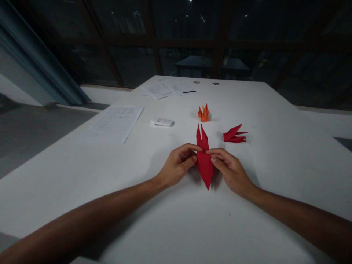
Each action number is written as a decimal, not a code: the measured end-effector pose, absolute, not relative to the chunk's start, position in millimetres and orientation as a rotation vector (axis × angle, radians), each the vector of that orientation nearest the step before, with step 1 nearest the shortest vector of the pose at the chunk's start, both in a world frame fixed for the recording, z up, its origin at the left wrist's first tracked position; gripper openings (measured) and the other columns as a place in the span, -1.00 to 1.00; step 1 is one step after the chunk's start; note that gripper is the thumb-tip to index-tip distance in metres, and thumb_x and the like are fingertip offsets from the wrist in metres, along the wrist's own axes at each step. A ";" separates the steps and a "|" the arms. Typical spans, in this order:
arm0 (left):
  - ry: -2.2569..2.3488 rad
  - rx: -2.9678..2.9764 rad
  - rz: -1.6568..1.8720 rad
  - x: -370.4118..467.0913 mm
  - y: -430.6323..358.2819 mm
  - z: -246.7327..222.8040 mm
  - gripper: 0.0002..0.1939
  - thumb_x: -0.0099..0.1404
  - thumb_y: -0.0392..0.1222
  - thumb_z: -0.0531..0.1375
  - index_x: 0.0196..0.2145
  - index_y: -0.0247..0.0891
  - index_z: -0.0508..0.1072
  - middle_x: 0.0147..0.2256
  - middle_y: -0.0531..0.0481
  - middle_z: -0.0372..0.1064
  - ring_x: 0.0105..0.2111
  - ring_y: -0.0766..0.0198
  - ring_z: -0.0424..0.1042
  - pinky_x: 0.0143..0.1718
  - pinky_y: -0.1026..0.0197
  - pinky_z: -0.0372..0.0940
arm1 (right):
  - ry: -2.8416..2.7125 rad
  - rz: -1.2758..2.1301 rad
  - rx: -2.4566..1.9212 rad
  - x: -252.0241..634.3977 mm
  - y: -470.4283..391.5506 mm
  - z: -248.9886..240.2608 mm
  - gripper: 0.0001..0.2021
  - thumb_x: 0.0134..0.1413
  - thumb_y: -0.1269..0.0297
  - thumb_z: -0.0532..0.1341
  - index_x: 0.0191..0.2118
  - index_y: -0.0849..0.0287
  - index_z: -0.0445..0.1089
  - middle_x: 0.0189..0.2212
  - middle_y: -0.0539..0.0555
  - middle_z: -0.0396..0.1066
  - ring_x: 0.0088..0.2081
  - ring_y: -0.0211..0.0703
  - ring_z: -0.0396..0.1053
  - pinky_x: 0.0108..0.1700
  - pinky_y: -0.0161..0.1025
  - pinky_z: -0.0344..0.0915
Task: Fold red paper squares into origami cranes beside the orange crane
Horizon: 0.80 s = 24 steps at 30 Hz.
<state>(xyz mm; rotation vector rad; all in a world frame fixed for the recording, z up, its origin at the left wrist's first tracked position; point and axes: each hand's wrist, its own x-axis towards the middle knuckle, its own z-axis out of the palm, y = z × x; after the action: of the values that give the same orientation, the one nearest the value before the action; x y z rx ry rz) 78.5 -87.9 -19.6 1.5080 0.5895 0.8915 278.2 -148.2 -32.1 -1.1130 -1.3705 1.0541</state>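
Between my two hands is a red folded paper figure [205, 167], with two narrow points facing away from me and one broad point toward me. My left hand [180, 163] pinches its left edge, the index finger lying on top near the middle and the thumb at the side. From the right, my right hand [229, 167] grips the opposite edge in much the same way, fingertips near the centre. Beyond it stands an orange origami piece [204, 113] with several upright points. Another red origami piece [235, 134] lies to the right, its points directed rightward.
On the white table [170, 227], a white bottle-like object [161, 122] lies left of the origami. A printed sheet [115, 123] is at the left edge, and more papers [165, 88] are spread at the far end. Dark windows and a blue curtain [46, 55] stand behind.
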 end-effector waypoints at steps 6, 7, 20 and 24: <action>0.550 1.512 0.875 74.9 -86.0 -21.9 -0.72 0.32 -0.22 0.30 -0.02 -0.25 0.46 -0.14 -0.09 0.44 -0.16 0.24 0.42 -0.17 0.23 0.32 | -1.421 1.046 -1.118 282.6 -148.0 -30.8 -0.78 0.34 0.26 0.16 0.02 0.02 0.46 -0.10 0.04 0.52 -0.11 -0.15 0.47 -0.05 -0.20 0.35; 0.546 1.515 0.869 74.7 -86.0 -22.0 -0.72 0.31 -0.21 0.31 -0.03 -0.26 0.46 -0.14 -0.09 0.44 -0.16 0.24 0.42 -0.17 0.23 0.33 | -1.425 1.050 -1.111 282.4 -148.3 -30.2 -0.78 0.34 0.28 0.15 0.02 0.02 0.46 -0.10 0.04 0.52 -0.12 -0.16 0.47 -0.05 -0.21 0.36; 0.669 1.660 0.947 75.6 -86.6 -19.8 -0.77 0.41 -0.08 0.22 -0.14 -0.31 0.50 -0.28 -0.03 0.44 -0.35 0.35 0.38 -0.32 0.32 0.32 | -1.425 1.163 -0.964 282.1 -147.4 -31.5 -0.72 0.26 0.36 0.18 0.05 0.02 0.43 -0.01 0.08 0.50 0.01 -0.07 0.46 0.08 -0.08 0.36; 0.669 1.733 0.915 75.3 -88.5 -19.2 -0.77 0.43 -0.08 0.18 -0.16 -0.32 0.49 -0.29 -0.04 0.43 -0.34 0.34 0.37 -0.30 0.30 0.31 | -1.401 1.173 -0.959 283.9 -144.8 -32.7 -0.77 0.25 0.25 0.25 0.01 0.04 0.45 -0.06 0.10 0.51 -0.03 -0.03 0.47 0.04 -0.04 0.39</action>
<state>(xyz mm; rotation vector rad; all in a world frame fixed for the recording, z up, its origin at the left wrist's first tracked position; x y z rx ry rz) 75.3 -88.5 -19.2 1.7325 0.6691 0.9145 283.9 -144.8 -32.7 -0.9589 -1.4009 1.1733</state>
